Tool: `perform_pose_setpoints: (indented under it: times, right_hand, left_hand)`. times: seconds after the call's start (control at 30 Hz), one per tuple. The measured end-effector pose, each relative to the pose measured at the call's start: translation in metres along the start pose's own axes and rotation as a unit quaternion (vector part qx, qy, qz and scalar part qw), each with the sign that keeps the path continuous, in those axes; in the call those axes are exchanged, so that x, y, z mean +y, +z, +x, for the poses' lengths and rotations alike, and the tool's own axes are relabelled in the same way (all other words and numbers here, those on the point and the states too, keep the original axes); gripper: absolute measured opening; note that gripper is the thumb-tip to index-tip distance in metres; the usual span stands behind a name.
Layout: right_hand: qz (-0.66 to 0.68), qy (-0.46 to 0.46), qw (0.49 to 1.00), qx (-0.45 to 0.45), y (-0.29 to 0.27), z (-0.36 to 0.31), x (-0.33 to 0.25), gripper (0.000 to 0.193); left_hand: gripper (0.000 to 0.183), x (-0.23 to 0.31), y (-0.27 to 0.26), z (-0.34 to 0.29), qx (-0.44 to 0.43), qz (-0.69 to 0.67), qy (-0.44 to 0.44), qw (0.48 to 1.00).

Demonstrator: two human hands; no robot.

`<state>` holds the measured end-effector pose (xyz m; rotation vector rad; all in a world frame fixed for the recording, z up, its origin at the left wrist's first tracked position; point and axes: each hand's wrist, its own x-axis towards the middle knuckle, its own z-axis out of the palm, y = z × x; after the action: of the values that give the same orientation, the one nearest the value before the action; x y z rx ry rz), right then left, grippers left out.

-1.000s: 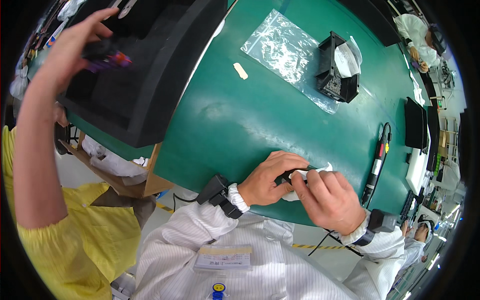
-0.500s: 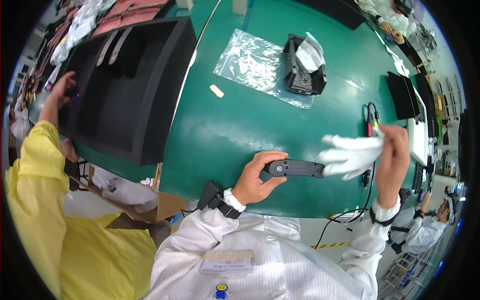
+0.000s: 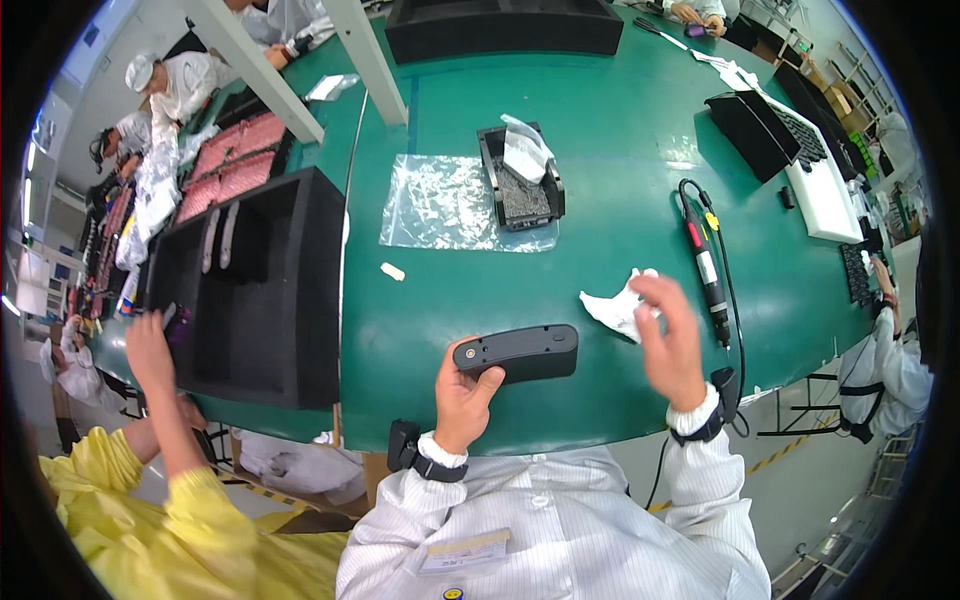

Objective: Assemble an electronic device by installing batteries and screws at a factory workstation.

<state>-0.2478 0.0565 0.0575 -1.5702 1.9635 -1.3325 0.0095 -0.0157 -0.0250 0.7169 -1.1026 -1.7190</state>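
My left hand [image 3: 462, 408] grips one end of a black, slightly curved handheld device [image 3: 525, 352], its thumb on the near side. A small brass-coloured round fitting and several small holes show on the side of the device. To the right, my right hand [image 3: 676, 352] is just beside a crumpled white glove [image 3: 612, 311] on the table. Its thumb and fingers are apart, and the fingertips overlap the edge of the glove in view. Right of that hand lies a black and red electric screwdriver [image 3: 708, 275] with a looped cable.
On the green table [image 3: 440, 310] are a clear plastic bag [image 3: 430, 205], a black parts bin [image 3: 523, 200] and a small beige piece [image 3: 392, 271]. A large black foam tray [image 3: 310, 280] stands left, by a person in a yellow sleeve [image 3: 215, 510]. A white foam block [image 3: 825, 205] sits right.
The white glove, held up by my right hand before, now lies crumpled on the table. The view has shifted, and the device in my left hand is turned to show more of its broad face.
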Motion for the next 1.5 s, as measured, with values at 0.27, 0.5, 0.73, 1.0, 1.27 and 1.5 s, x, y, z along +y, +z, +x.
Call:
perform_pose_setpoints:
  times: [0.27,0.5,0.73,1.0,1.27,1.5]
  right_hand:
    - [0.284,0.069,0.951,-0.099,0.052,-0.025,-0.046,0.046]
    - [0.378,0.061,0.917,-0.110,0.061,-0.012,-0.066,0.039]
    - [0.457,0.099,0.859,-0.208,0.063,0.006,-0.091,0.062]
    - [0.440,0.030,0.890,-0.120,0.080,-0.003,-0.107,0.058]
    - [0.367,-0.057,0.927,-0.060,0.097,-0.012,-0.107,0.049]
    - [0.391,-0.014,0.919,-0.051,0.115,-0.012,-0.113,0.050]
  left_hand:
    - [0.034,0.069,0.020,0.000,0.029,0.008,-0.015,0.999]
    - [0.040,0.097,0.019,-0.005,0.030,0.042,0.033,0.998]
    - [0.056,0.103,0.014,-0.009,0.044,0.153,0.172,0.972]
    - [0.062,0.097,-0.002,-0.003,-0.018,0.312,0.351,0.883]
    - [0.075,0.097,0.020,-0.008,0.058,0.154,0.247,0.955]
    - [0.057,0.105,0.017,-0.003,0.136,0.111,0.224,0.958]
